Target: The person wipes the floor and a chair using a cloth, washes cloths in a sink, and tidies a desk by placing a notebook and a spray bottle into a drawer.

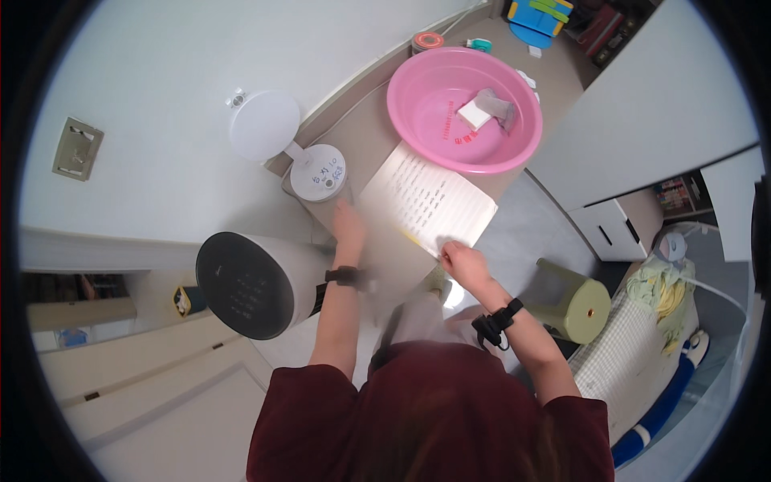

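Note:
My left hand (349,226) is at the near side of a white desk lamp's round base (320,173), its fingers touching or very close to the rim. Those fingers are too blurred to read. The lamp's round head (265,126) tilts up against the wall. To the right, my right hand (466,263) is closed at the near corner of an open notebook (426,197) with handwritten lines. A small grey patch shows by its fingertips, and what they grip is hidden. Past the notebook stands a pink basin (401,120) holding a white box (475,115) and a grey cloth (496,105).
A white cylindrical appliance with a black top (245,285) stands left of my left forearm. Right of my right arm are a green bin (585,309) and a bed with a checked cover (622,337). A round orange-topped container (427,41) sits behind the basin.

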Tool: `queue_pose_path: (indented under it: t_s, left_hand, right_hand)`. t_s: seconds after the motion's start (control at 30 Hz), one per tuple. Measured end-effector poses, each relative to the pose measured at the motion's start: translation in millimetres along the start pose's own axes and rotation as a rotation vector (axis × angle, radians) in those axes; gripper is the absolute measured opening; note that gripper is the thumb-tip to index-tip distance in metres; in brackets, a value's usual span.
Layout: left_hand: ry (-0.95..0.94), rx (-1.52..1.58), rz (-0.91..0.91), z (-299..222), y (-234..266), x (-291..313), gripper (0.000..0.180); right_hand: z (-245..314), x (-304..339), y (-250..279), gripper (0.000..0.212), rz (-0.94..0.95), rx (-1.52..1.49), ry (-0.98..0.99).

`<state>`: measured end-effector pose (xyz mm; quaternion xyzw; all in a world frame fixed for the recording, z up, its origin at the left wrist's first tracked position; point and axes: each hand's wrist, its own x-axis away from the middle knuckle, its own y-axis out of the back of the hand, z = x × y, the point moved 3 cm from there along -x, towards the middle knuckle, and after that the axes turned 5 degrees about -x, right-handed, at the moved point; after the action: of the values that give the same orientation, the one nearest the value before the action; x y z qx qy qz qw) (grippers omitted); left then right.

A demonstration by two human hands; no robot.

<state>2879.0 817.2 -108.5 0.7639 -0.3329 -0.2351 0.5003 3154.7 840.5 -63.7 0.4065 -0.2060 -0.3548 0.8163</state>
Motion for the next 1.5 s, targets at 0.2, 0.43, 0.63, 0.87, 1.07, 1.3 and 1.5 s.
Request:
queue_pose_path:
  t_s: [0.2, 0.43, 0.63, 0.87, 1.07, 1.3, 1.5]
  left_hand:
    - [0.044, 0.105, 0.029, -24.6, 34.2, 0.7, 0.017]
    - [-0.306, 0.204, -0.143, -69.2, 9.0, -32.7, 0.012]
    - [-0.155, 0.304, 0.096, -83.4, -15.1, -49.3, 0.013]
    - [-0.090, 0.329, 0.042, -95.3, -15.8, -5.8, 0.013]
    - [0.052, 0.380, 0.164, -91.4, -15.4, 19.4, 0.010]
    - [0.062, 0.352, 0.054, -81.4, -8.6, 21.5, 0.010]
    - [-0.183, 0.250, 0.005, -82.0, -7.1, 6.1, 0.013]
  right_hand:
    - [-13.8, -34.3, 15.9, 0.013, 0.146, -0.140, 0.104]
    - [-75.2, -42.7, 67.1, 0.024, 0.145, -0.227, -0.223]
    - [-128.4, -65.3, 84.7, 0.039, -0.012, -0.339, -0.102]
    - [-123.2, -60.7, 74.2, 0.037, 0.458, -0.527, -0.455]
    - [-115.8, -48.8, 60.8, 0.035, 0.703, -0.208, -0.136]
    - [-92.7, -63.0, 51.2, 0.050, 0.503, -0.514, 0.036]
    - [-83.8, -59.9, 48.1, 0.048, 0.656, -0.315, -0.070]
